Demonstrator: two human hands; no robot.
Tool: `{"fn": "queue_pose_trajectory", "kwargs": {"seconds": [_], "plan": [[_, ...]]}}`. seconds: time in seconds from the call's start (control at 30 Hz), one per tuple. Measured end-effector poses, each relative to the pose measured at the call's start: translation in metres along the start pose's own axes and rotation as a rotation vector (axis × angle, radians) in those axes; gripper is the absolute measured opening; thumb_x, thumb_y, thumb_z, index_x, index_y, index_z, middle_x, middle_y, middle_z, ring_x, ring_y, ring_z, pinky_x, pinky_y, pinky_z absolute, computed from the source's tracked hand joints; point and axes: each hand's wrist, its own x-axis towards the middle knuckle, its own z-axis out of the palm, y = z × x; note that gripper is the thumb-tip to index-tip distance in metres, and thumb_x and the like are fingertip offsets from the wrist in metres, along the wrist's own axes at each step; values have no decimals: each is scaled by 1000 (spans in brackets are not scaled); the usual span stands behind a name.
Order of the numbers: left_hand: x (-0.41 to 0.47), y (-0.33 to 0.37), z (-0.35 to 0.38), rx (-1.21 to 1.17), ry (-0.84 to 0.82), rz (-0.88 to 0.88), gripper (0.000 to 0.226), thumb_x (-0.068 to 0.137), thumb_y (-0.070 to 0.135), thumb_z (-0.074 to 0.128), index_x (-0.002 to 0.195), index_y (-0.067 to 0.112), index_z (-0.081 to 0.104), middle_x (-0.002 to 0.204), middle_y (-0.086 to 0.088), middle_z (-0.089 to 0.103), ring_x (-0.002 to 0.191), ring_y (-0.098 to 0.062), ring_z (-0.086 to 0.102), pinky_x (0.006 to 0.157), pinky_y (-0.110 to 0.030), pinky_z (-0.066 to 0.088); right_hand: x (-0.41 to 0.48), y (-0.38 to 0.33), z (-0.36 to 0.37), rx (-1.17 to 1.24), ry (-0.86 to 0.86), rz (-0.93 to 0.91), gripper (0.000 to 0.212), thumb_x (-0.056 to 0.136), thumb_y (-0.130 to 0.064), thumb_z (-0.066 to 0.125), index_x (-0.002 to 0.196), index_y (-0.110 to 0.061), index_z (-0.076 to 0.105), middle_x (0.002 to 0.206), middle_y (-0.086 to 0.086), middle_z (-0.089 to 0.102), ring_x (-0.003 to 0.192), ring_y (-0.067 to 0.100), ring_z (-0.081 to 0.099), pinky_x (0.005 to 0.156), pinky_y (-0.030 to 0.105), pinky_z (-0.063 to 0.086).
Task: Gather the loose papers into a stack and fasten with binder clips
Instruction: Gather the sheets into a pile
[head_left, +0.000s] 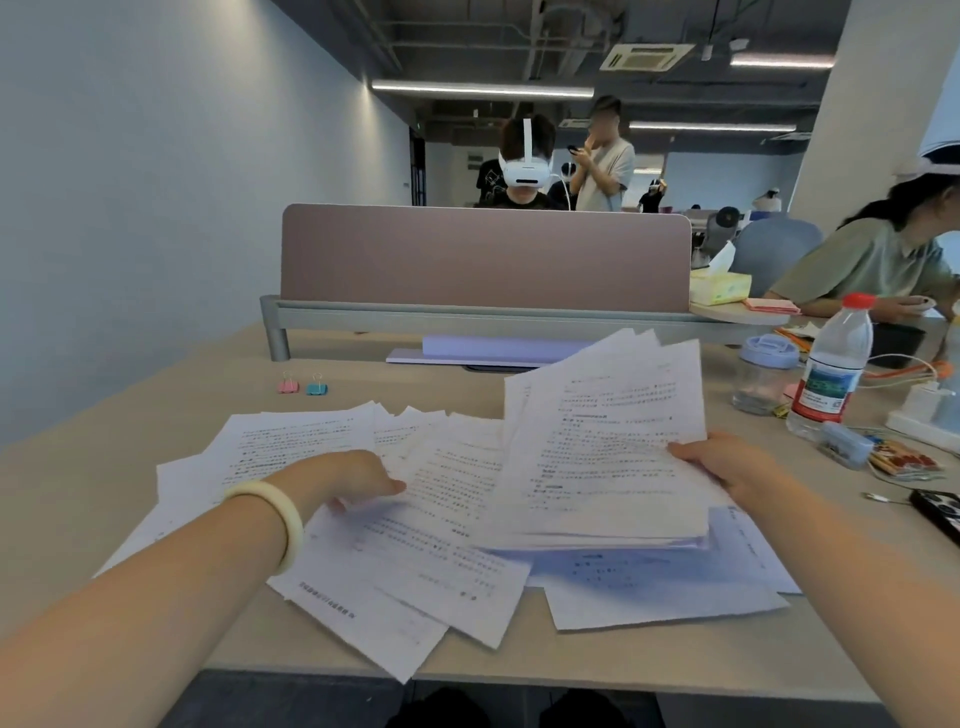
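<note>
Printed white sheets lie scattered over the beige desk (130, 431); the loose papers (426, 561) overlap each other in front of me. My right hand (727, 462) grips a gathered bundle of papers (608, 447) by its right edge, tilted up off the desk. My left hand (353, 480), with a pale bangle on the wrist, pinches the edge of a loose sheet near the middle. A pink binder clip (287, 385) and a blue binder clip (317, 387) stand side by side at the far left, apart from the papers.
A water bottle (831, 369), a lidded jar (763, 374), a phone (937, 512), cables and small items crowd the right side. A brown divider panel (483, 257) closes the desk's far edge, with a lilac folder (493, 351) below it. People sit beyond and to the right.
</note>
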Motion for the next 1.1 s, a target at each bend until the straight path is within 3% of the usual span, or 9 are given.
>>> {"fn": "queue_pose_trajectory", "kwargs": {"seconds": [0.1,0.2,0.47,0.63,0.77,0.83,0.9,1.0,1.1], "plan": [[-4,-9,13,224,43,94,66,88,59,44,145,27,32,149,-6,25,136,-30,25,111,-41,28,0,-17,-24,37,183,-65,41,93,3,50,134,3,46,134,19,53,107,37,56,85,39,46],[2,-14,23,209,81,114,71,84,62,49,145,31,29,151,-7,19,139,-33,16,114,-45,23,4,-32,-51,95,279,-119,39,91,1,55,129,-4,50,139,18,51,110,34,55,100,44,42],[10,-1,24,55,140,-17,103,68,66,64,149,23,16,152,-11,25,140,-36,21,113,-44,24,-13,-27,-23,154,84,-96,42,92,3,52,133,-3,48,137,17,53,115,33,55,102,46,43],[3,4,17,-317,188,-23,80,86,43,62,147,9,24,152,-11,31,136,-31,34,106,-34,36,-20,9,26,17,-70,-40,37,92,1,52,129,-3,51,129,15,58,104,32,57,94,44,47],[1,2,8,-511,129,-72,60,89,44,56,133,6,46,138,-11,50,119,-31,52,88,-32,44,-17,25,60,-91,-152,-13,32,92,2,53,124,1,56,122,17,61,81,23,61,67,33,50],[2,0,6,-569,88,-89,58,86,44,62,130,8,49,134,-11,52,119,-32,53,99,-37,46,-14,27,73,-139,-185,-6,31,92,-2,55,122,0,57,125,17,61,88,28,61,75,38,52],[7,-3,3,-618,58,-86,62,80,43,68,129,10,50,133,-10,52,118,-31,53,103,-40,44,-15,30,86,-219,-218,-25,32,91,-4,58,122,-1,58,125,16,62,98,31,60,88,41,50],[13,1,2,-566,87,-66,65,77,43,72,128,8,51,126,-8,54,107,-27,55,93,-33,49,-13,34,103,-449,-202,-134,33,87,-10,62,119,-3,61,121,10,63,110,30,59,95,37,48],[10,11,6,-407,137,-36,62,82,42,67,129,6,50,132,-9,53,114,-26,51,83,-26,39,-11,36,112,-923,-100,-247,47,83,-39,62,124,-15,58,129,10,56,119,31,50,98,35,41]]}}
